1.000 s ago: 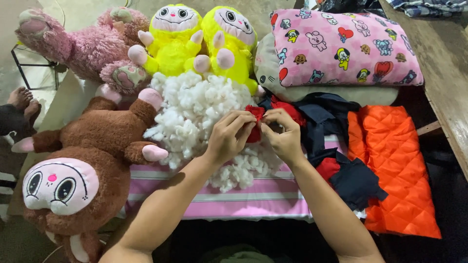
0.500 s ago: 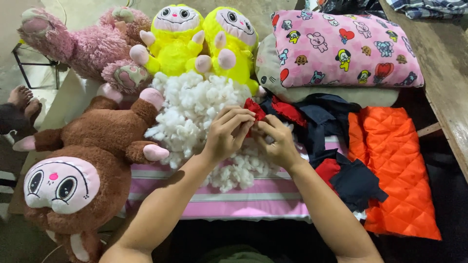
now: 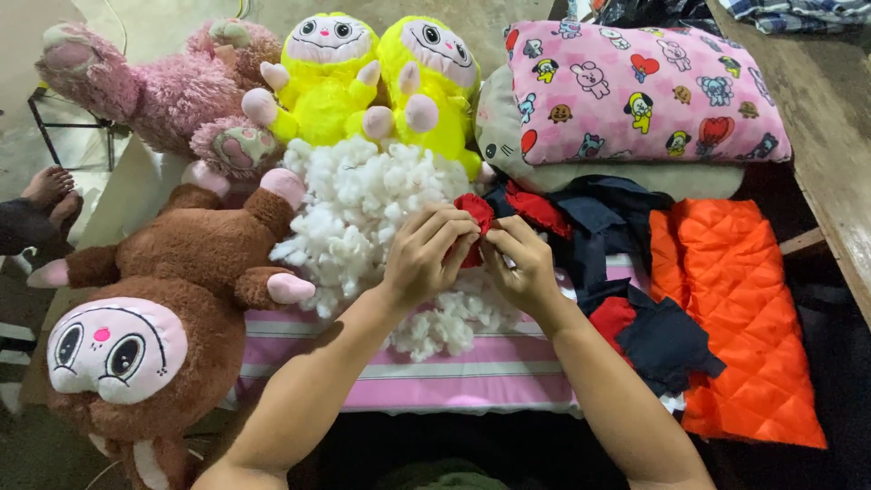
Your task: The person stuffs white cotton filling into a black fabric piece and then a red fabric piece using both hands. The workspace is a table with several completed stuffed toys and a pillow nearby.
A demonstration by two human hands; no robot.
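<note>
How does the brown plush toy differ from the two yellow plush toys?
The brown plush toy is larger and lies head toward the camera; the yellow plush toys are smaller, sit side by side, and face up beyond the white stuffing. All have pale round faces and pink paws.

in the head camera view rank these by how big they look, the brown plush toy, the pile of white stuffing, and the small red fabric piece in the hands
Largest to smallest as they look:
1. brown plush toy, though it lies nearer the camera, which may flatter it
2. pile of white stuffing
3. small red fabric piece, pinched between left hand and right hand
</note>
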